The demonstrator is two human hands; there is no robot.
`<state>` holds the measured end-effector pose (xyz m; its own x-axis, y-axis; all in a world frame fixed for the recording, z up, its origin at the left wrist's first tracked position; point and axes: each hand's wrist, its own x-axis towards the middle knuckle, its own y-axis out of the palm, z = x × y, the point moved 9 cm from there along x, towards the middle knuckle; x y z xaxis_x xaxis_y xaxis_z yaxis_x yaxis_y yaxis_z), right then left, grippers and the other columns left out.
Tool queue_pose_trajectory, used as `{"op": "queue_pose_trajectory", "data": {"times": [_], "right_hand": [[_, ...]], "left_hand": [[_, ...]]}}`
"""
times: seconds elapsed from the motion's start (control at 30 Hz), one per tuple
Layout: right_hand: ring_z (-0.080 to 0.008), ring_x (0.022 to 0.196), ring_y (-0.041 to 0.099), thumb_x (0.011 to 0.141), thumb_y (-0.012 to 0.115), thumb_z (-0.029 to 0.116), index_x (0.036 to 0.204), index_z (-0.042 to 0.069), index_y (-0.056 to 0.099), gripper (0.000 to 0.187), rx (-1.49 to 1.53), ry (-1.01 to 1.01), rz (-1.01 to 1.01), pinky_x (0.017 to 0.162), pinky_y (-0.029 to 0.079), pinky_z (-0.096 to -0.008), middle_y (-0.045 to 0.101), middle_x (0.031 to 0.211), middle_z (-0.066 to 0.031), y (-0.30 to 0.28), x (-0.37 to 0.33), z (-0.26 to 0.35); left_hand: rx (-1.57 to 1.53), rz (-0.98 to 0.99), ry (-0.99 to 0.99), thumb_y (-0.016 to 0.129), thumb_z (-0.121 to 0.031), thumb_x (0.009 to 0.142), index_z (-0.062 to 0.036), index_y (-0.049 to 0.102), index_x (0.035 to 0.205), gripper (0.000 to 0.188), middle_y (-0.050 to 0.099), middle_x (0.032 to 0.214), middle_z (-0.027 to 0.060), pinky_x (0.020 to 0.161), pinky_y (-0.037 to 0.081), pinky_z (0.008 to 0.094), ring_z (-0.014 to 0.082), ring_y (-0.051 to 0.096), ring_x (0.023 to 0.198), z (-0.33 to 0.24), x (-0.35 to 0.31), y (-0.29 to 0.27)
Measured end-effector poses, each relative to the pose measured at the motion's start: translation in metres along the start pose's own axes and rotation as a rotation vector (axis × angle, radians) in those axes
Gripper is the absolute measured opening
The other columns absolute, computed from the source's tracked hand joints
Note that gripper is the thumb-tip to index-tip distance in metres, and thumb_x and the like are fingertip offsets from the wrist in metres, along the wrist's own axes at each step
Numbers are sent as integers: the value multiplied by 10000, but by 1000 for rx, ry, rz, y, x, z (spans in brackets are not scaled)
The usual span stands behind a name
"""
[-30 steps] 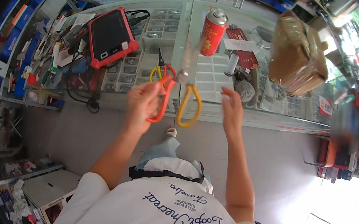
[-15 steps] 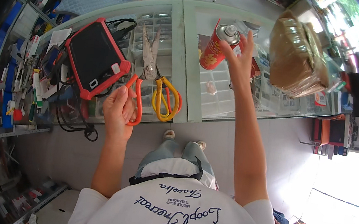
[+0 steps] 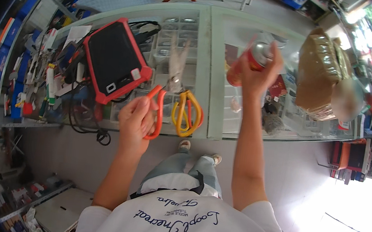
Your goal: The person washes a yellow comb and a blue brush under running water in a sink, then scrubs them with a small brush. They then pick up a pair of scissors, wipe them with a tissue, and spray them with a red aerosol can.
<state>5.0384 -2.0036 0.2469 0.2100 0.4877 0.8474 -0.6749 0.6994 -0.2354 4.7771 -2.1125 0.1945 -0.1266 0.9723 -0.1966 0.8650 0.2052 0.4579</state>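
Note:
My left hand (image 3: 137,122) is closed on the orange handle of a pair of scissors (image 3: 159,113), which it holds above the glass counter's near edge. The slightly parted metal blades (image 3: 178,67) point away from me, blurred. Yellow handle loops (image 3: 180,117) with some orange among them are just to the right; whether they belong to a second pair I cannot tell. My right hand (image 3: 260,78) grips a red aerosol can (image 3: 236,73) with a silver top, thumb on its left side and fingers round its right. Motion smears the can, and the hand covers part of it.
A red-framed black tablet-like device (image 3: 116,60) with black cables (image 3: 73,117) lies on the left of the glass counter (image 3: 214,73). At the right stands a brown taped parcel (image 3: 321,76). Clear compartment boxes (image 3: 167,33) show through the glass. Crowded tool shelves (image 3: 21,70) line the left.
My right hand, open beside the aerosol can before, has closed round it. The counter and its things appear shifted to the right in view. My left hand keeps its hold on the scissors.

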Motion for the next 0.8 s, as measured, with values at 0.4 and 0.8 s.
{"op": "queue_pose_trajectory", "data": {"times": [0.4, 0.8], "right_hand": [[-230, 941, 518, 575, 708, 55, 1118, 73, 404, 622, 34, 357, 349, 816, 439, -341, 498, 1066, -126, -212, -56, 37], [-203, 812, 577, 601, 678, 110, 1057, 119, 460, 505, -261, 957, -102, 703, 474, -316, 558, 905, -82, -452, -170, -31]], "left_hand": [[377, 629, -107, 521, -277, 851, -29, 554, 742, 273, 302, 429, -77, 362, 156, 202, 5, 225, 365, 76, 11, 213], [565, 1273, -470, 534, -291, 842, -31, 554, 682, 306, 257, 409, -93, 365, 118, 204, 3, 164, 359, 294, -174, 395]]}}
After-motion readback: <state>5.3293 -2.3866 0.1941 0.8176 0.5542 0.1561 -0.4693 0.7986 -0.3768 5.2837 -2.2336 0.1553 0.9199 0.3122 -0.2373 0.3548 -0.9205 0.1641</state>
